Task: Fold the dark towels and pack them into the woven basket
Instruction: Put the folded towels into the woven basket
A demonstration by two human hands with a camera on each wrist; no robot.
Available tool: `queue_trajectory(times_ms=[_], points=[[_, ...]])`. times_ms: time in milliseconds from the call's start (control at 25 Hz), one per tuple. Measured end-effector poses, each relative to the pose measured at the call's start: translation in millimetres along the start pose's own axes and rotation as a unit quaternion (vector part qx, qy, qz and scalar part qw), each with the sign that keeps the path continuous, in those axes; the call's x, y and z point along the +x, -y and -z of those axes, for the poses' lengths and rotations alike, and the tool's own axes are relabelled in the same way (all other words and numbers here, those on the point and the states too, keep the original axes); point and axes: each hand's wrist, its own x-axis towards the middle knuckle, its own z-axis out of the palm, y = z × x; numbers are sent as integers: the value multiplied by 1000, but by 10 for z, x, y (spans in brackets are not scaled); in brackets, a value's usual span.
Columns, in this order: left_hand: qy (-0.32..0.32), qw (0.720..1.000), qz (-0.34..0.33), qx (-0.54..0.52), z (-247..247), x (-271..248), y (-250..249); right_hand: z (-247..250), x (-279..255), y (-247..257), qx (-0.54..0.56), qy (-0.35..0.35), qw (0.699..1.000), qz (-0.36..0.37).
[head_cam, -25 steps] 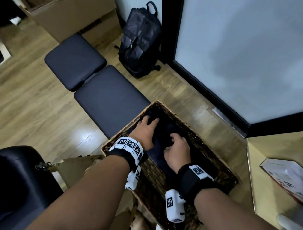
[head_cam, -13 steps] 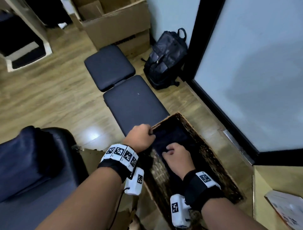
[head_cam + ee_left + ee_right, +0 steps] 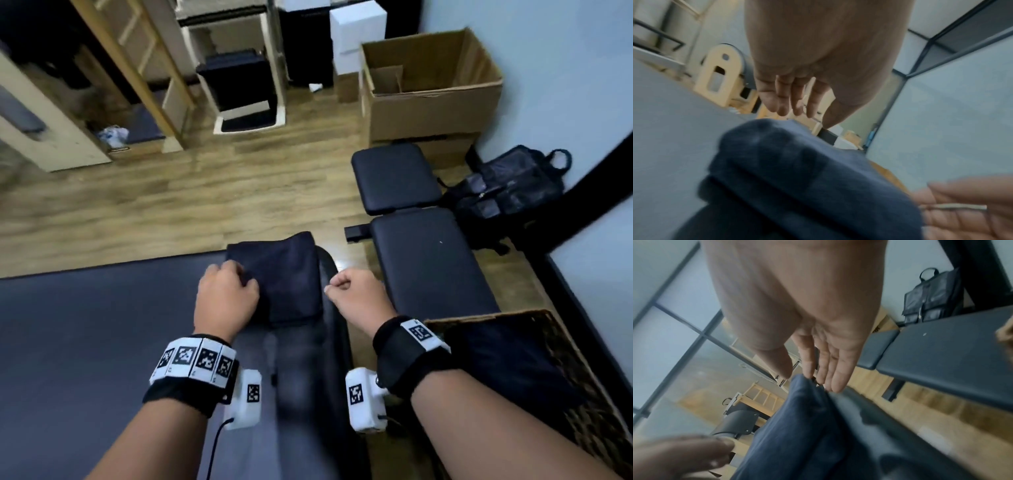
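A folded dark towel (image 3: 284, 274) lies on the end of a dark padded table (image 3: 85, 342). My left hand (image 3: 227, 294) hovers at the towel's left edge; in the left wrist view its fingers (image 3: 785, 104) hang relaxed just above the towel (image 3: 797, 170) and hold nothing. My right hand (image 3: 349, 291) is at the towel's right edge, and in the right wrist view its thumb and straight fingers (image 3: 826, 369) just reach the cloth (image 3: 797, 410) without a clear pinch. The woven basket (image 3: 575, 370) stands at lower right with a dark towel (image 3: 507, 366) inside.
A black padded bench (image 3: 421, 260) stands between the table and the basket. A black backpack (image 3: 510, 195) leans against the wall at right. An open cardboard box (image 3: 424, 89) and wooden frames (image 3: 144, 61) stand farther back on the wood floor.
Both hands came out of the basket and moved left to the folded towel on the padded table. The head view swung left with them.
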Motion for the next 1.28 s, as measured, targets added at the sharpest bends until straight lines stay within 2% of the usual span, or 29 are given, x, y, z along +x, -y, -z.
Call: queue_trajectory(times_ms=[160, 320, 400, 520, 680, 840, 960, 1040, 1120, 1200, 1280], points=[[107, 992, 65, -30, -104, 207, 390, -438, 275, 323, 12, -31, 999, -21], [100, 991, 58, -60, -134, 259, 518, -638, 361, 398, -20, -25, 998, -47], [96, 990, 60, -83, -118, 233, 539, -657, 287, 454, -7, -17, 1000, -23], [105, 975, 91, -173, -111, 201, 591, -635, 100, 577, -3, 7, 1000, 20], [137, 928, 117, -326, -40, 10, 498, -468, -159, 580, 135, -19, 991, 18], [211, 885, 83, -406, 55, -274, 128, -94, -491, 274, 307, -33, 951, -31], [294, 866, 43, -402, -94, -476, -344, 258, -786, -232, 323, -94, 938, -82], [350, 864, -6, -361, -329, -669, -729, 501, -1006, -674, 319, -159, 928, -111], [417, 851, -69, -312, -630, -907, -1141, 700, -1257, -1135, 308, -215, 911, -169], [456, 843, -161, -237, -977, -1148, -1520, 831, -1524, -1617, 288, -242, 896, -235], [473, 831, -272, -110, -1472, -1438, -1923, 990, -1823, -2109, 315, -243, 862, -315]])
